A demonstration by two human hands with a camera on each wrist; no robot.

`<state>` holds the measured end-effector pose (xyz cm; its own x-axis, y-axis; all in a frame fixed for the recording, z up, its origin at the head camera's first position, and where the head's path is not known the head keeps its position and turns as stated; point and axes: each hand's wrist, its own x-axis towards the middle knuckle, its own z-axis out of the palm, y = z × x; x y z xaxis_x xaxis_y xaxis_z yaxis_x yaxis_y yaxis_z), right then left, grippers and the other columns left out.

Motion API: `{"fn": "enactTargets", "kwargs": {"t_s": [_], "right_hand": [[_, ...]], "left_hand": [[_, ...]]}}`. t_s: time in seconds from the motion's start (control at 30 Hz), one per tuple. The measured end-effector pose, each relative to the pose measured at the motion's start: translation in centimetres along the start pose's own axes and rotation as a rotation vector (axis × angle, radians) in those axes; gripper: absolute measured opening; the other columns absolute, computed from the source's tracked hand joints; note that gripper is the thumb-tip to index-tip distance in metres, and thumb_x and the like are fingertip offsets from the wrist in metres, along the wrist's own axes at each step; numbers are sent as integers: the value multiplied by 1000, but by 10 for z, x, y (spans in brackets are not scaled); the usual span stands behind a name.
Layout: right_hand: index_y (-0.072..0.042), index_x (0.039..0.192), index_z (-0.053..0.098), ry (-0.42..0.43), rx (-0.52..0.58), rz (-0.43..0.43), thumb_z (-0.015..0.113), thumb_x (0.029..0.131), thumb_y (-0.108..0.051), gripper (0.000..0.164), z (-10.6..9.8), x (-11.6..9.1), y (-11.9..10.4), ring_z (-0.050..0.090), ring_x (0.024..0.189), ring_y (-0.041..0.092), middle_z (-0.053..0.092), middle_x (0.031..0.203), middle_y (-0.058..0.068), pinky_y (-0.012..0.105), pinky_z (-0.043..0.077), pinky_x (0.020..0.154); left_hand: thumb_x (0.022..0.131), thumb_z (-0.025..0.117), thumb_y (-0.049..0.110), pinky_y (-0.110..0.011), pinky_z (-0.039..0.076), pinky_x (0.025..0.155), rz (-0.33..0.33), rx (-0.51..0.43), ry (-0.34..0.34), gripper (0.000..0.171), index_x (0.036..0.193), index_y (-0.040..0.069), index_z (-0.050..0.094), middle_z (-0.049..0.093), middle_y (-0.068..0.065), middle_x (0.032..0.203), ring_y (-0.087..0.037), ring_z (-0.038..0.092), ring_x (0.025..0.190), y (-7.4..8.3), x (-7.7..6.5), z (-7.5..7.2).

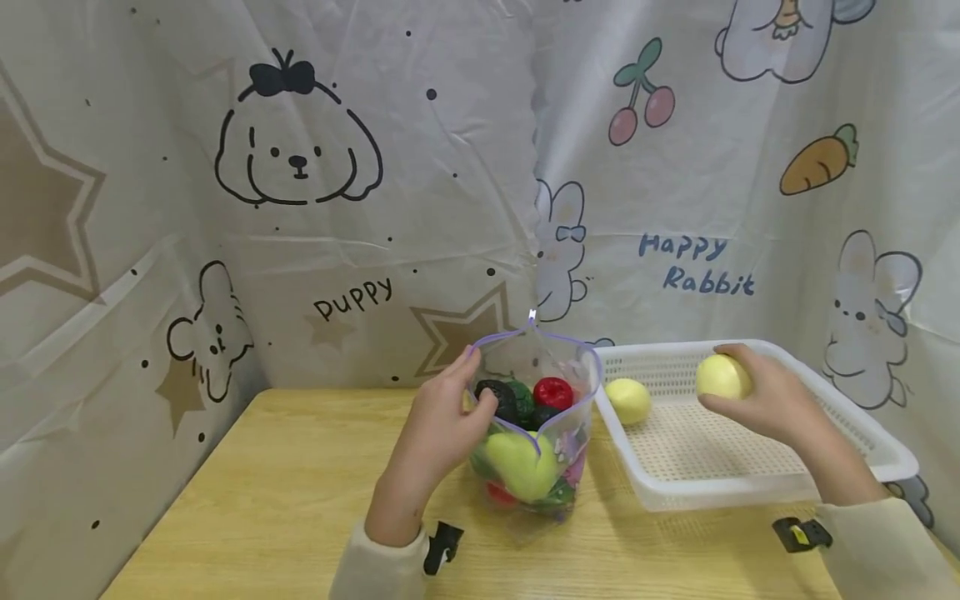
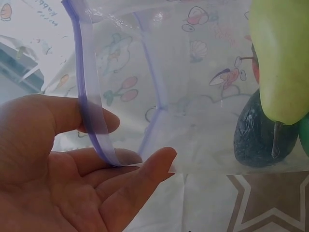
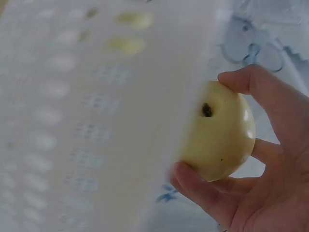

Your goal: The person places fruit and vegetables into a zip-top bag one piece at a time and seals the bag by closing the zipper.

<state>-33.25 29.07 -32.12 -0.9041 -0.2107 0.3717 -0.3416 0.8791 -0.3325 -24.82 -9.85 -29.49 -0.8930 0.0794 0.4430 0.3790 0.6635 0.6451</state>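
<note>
A clear zip bag (image 1: 585,423) with a purple-edged mouth stands open on the table, holding several fruits and vegetables. Inside it are a green pear (image 1: 525,468), a red fruit (image 1: 553,393) and a dark, bumpy avocado-like piece (image 2: 256,137). My left hand (image 1: 442,417) holds the bag's left rim, thumb on one side of the film and fingers on the other. Over the white basket (image 1: 675,492), my right hand (image 1: 776,396) grips a yellow apple (image 3: 224,135) between thumb and fingers. Another yellow fruit (image 1: 628,401) lies at the basket's left end.
The basket is a shallow perforated tray, close to the bag's right side. A wooden table (image 1: 300,483) carries both. Behind it and at the sides hangs a printed cloth (image 1: 450,208) with cartoon animals.
</note>
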Motion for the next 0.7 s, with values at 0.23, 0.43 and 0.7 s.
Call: {"fn": "enactTargets", "kwargs": {"t_s": [0.23, 0.43, 0.7], "right_hand": [[-11, 132, 48, 115, 68, -105, 76, 71, -38, 72, -21, 5, -69, 55, 90, 38, 58, 114, 25, 53, 53, 61], [-19, 132, 48, 138, 189, -244, 77, 70, -32, 70, -36, 9, -132, 56, 93, 30, 54, 129, 16, 40, 59, 56], [-26, 132, 48, 109, 267, -364, 78, 68, -34, 71, -34, 14, -182, 57, 89, 20, 54, 128, 9, 31, 58, 56]], "left_hand": [[88, 51, 19, -16, 24, 33, -16, -3, -17, 52, 138, 3, 43, 37, -12, 149, -6, 17, 32, 1, 0, 0], [88, 52, 18, -18, 26, 34, -2, 16, 0, 52, 137, 2, 44, 38, -14, 149, -3, 19, 32, 1, 0, 0], [87, 53, 18, -17, 28, 35, 8, 11, -8, 52, 137, 3, 45, 38, -14, 149, -3, 21, 33, 4, 1, 5]]}}
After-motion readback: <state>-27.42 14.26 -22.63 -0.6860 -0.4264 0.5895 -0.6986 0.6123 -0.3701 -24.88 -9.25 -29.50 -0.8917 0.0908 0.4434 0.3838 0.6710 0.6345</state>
